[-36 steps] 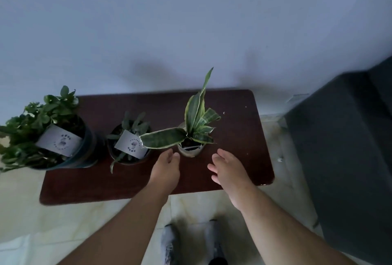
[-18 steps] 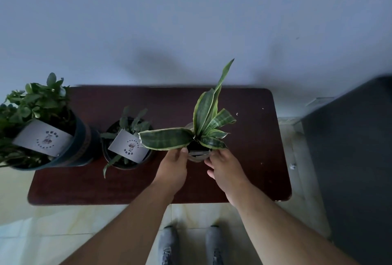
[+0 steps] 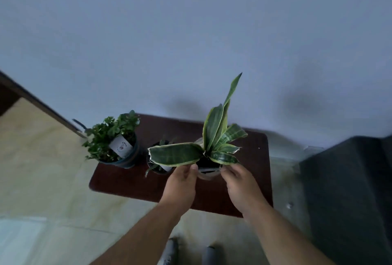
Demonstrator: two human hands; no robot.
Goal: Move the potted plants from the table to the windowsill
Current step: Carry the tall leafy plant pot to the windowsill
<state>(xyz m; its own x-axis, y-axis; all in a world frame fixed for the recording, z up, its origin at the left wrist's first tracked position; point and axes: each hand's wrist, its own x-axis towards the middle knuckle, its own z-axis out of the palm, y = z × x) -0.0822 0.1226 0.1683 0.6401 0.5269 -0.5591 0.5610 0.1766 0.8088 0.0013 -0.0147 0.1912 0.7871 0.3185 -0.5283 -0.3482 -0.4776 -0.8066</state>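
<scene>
The snake plant [image 3: 214, 143] in its small pale pot [image 3: 209, 174] is in the lower middle of the frame, held between the two hands of the person, above the near part of the dark brown table [image 3: 250, 180]; I cannot tell if the pot bottom touches the wood, because the hands cover it. The left hand [image 3: 180, 186] grips the left side of the pot with fingers curled around it, and the right hand [image 3: 241, 184] grips the right side in the same way; only a narrow strip of the pot wall shows between them. One wide leaf goes out to the left and hides most of the small dark pot [image 3: 158, 168] behind it, so only some thin leaves and a corner of a white tag are visible there. Further left on the table stands the bushy plant [image 3: 110, 135] in a dark round pot with a white label, whose print is too small to read. In the lower right a dark grey piece of furniture [image 3: 347, 190] is cut off by the frame edge. At the bottom edge two grey shoe tips [image 3: 169, 252] are partly seen on the pale floor [image 3: 42, 169].
</scene>
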